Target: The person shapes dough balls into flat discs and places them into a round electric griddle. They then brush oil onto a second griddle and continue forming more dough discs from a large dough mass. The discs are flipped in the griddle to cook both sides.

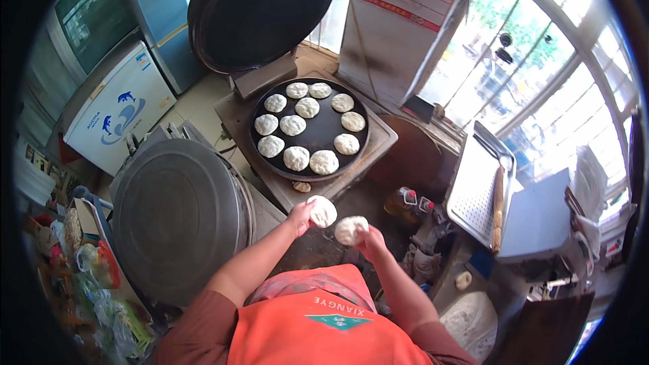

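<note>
My left hand [302, 217] grips a flat round of pale dough [323, 212] by its left edge. Another dough round [350, 230] is pinched at its right edge by my right hand [371, 243]. The two rounds are held apart, in front of the orange apron. Beyond them, several dough rounds [295, 158] lie on a round black electric griddle [322, 129], most of them around its rim. The griddle's dark lid [261, 10] stands raised behind it. A small browned piece [302, 186] rests just below the pan's near edge.
A second round griddle with its lid down [177, 218] stands at left. Oil bottles [400, 202] with red caps are on the right, below the griddle stand. Farther right, a perforated metal tray [474, 187] bears a wooden rolling pin [498, 208]. A chest freezer [121, 111] stands at far left.
</note>
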Action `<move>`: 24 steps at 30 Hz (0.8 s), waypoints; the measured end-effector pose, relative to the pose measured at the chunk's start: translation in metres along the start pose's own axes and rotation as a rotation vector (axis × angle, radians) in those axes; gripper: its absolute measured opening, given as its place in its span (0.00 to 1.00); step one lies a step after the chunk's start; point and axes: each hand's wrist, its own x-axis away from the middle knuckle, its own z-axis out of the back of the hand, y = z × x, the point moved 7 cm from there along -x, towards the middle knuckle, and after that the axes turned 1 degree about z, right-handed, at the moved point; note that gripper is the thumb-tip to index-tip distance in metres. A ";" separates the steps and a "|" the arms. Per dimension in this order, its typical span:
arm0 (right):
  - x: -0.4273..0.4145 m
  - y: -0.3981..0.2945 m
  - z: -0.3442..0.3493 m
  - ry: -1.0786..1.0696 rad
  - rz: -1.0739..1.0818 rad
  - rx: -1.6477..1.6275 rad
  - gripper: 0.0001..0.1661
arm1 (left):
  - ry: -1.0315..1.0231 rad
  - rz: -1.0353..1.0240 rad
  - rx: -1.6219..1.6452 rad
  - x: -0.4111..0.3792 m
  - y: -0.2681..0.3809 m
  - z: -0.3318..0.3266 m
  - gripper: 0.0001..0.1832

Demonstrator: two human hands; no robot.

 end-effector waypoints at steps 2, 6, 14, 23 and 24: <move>-0.079 -0.034 -0.029 -0.076 -0.006 0.083 0.17 | 0.031 -0.094 0.042 -0.019 0.043 -0.007 0.17; -0.232 -0.122 -0.075 -0.009 0.306 0.726 0.20 | 0.331 -0.532 -0.475 -0.080 0.136 -0.011 0.15; -0.378 -0.181 -0.148 -0.448 0.684 1.878 0.33 | 0.372 -0.289 -1.873 -0.213 0.149 -0.066 0.56; -0.334 -0.258 -0.101 -0.344 0.760 1.462 0.19 | 0.435 -1.071 -1.259 -0.078 0.447 -0.213 0.49; -0.323 -0.260 -0.077 -0.355 0.680 1.474 0.17 | 0.428 -1.451 -1.262 -0.024 0.504 -0.281 0.46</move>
